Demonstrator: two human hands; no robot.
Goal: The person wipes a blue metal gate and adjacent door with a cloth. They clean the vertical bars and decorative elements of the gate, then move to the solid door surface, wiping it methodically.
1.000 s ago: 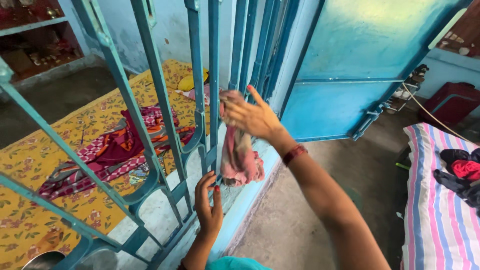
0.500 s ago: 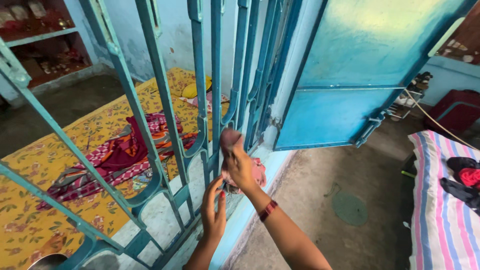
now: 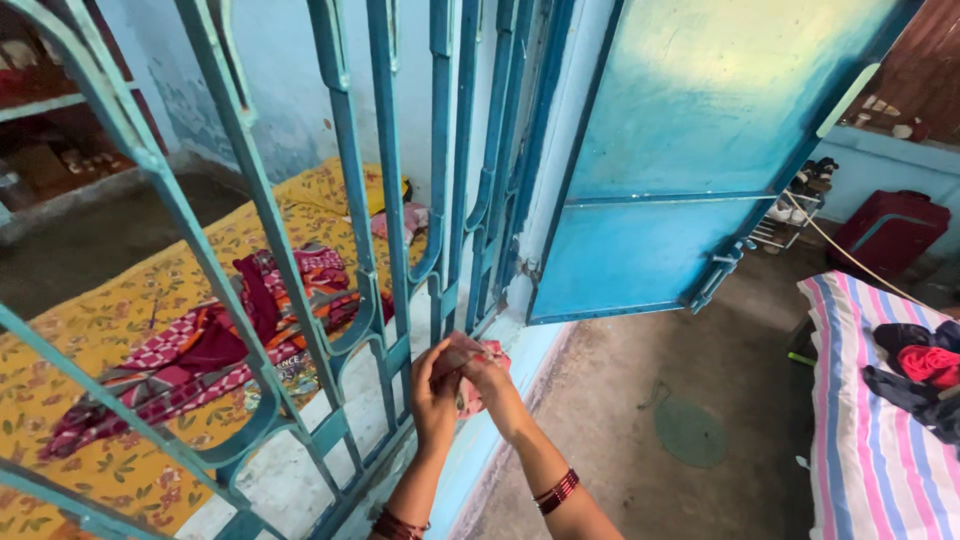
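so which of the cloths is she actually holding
The small pink cloth, gripped between left hand and right hand at the grille; the red patterned cloth lies loose on the yellow sheet.

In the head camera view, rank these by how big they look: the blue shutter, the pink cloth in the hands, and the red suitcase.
1. blue shutter
2. red suitcase
3. pink cloth, mostly hidden by both hands, so its rank is unsure

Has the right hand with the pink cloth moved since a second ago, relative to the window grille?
Yes. The right hand has come down the teal grille, from mid-bar height to the sill, where it meets the left hand on the pink cloth.
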